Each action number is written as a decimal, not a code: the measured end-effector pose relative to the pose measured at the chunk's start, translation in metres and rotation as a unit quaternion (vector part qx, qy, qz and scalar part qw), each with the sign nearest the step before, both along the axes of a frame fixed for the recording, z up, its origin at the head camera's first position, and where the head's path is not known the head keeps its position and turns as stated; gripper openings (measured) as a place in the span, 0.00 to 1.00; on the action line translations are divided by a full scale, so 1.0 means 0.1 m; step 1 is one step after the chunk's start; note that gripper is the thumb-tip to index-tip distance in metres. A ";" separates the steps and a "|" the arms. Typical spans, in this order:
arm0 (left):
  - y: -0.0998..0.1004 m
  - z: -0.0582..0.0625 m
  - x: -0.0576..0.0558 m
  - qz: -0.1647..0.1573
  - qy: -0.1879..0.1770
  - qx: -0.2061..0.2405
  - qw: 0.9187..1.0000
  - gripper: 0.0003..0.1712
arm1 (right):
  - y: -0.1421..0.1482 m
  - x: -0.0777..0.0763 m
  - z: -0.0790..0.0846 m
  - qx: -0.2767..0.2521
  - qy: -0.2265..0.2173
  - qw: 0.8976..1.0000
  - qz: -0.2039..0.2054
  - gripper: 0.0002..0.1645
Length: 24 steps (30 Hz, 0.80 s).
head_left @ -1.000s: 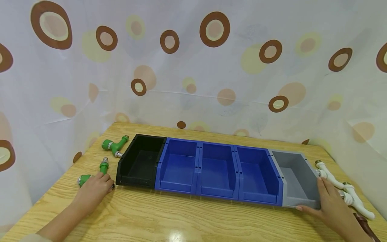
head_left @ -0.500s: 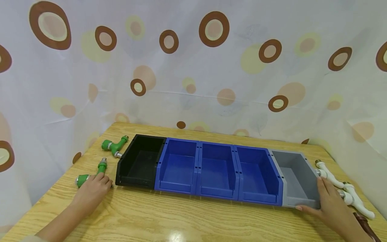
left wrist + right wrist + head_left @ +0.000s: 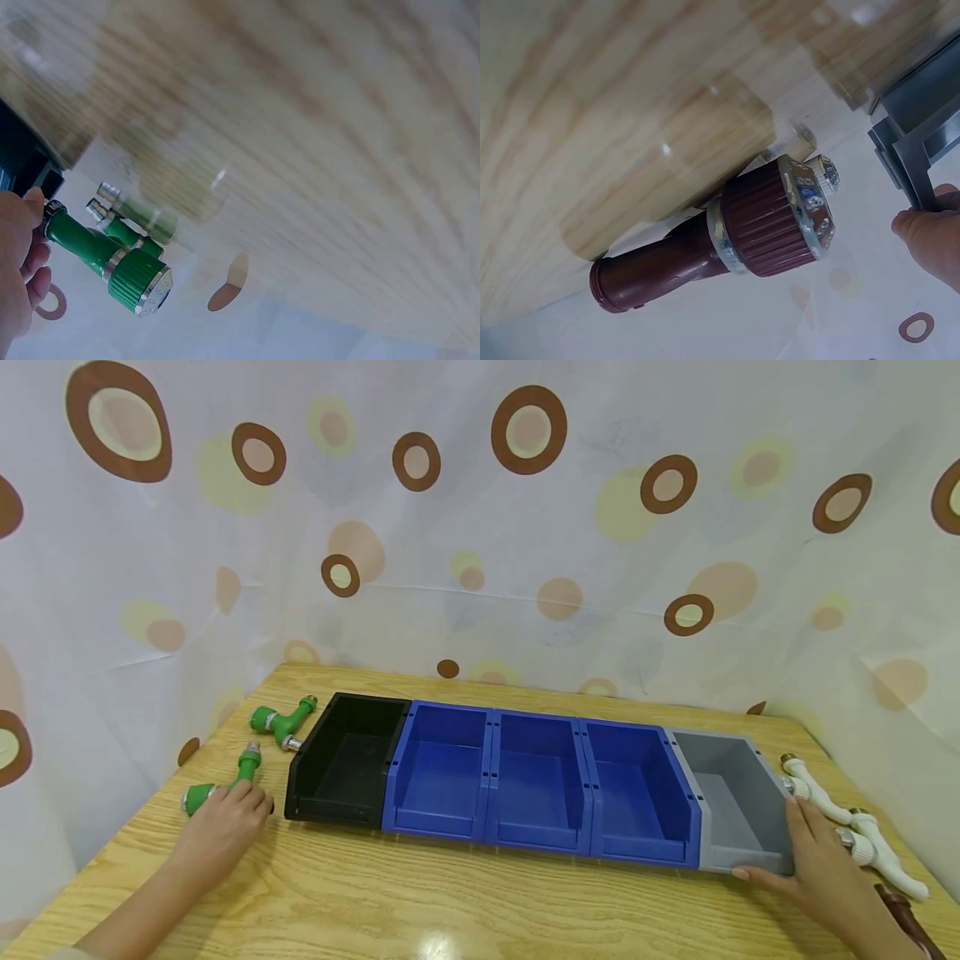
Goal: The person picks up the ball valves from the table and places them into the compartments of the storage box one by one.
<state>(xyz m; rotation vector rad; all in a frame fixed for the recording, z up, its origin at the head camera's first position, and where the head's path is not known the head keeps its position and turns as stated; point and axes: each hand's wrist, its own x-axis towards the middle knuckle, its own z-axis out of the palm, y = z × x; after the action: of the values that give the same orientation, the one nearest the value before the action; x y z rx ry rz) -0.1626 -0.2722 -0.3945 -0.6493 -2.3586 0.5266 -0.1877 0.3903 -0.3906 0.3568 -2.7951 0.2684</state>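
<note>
Find the left hand point(image 3: 225, 822) at lower left of the head view, with fingers bent round a green tap point(image 3: 86, 244). In the left wrist view, see that grip at the left edge, pinching near the dark-ringed end and leaving the ribbed knob bare. Look at lower right of the head view for the right hand point(image 3: 828, 868), gripping the near right corner of the grey bin point(image 3: 723, 858) with thumb at the front lip and fingers along the outer side.

Place the green tap outside the black bin point(image 3: 337, 810), just left of its near corner and low over the surface point(image 3: 480, 910); cannot tell whether resting or slightly raised.

Judge the step in hand as securing the tap while steadying the bins. To do it well, take in more of the body, so as to stop the probably heavier knob from swinging. Lift clear of the black bin's wall before any sideways move. Stay off the second green tap point(image 3: 285, 724), farther back at left. Brace the grey bin lightly, without shoving the three blue bins point(image 3: 435, 823) at centre out of line. Mind the white taps point(image 3: 892, 864) at right, just beside the right hand, and the maroon tap point(image 3: 757, 225) mid-frame in the right wrist view.
</note>
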 end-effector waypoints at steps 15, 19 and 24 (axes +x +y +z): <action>0.03 0.15 -0.06 -0.043 0.040 0.029 0.998 0.17 | 0.04 -0.02 -0.04 -0.017 0.002 1.000 0.023 0.74; 0.04 0.21 -0.08 -0.058 0.051 0.030 0.997 0.15 | 0.05 -0.03 -0.05 -0.015 0.007 0.999 0.029 0.75; 0.07 0.29 -0.11 -0.069 0.063 0.022 0.995 0.11 | 0.05 -0.03 -0.03 -0.007 -0.001 1.000 0.023 0.75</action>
<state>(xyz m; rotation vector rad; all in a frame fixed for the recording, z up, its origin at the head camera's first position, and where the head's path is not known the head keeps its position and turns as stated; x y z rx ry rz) -0.1737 -0.2649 -0.3658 -0.7311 -2.1823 0.4402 -0.1911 0.3952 -0.3939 0.4174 -2.7880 0.2989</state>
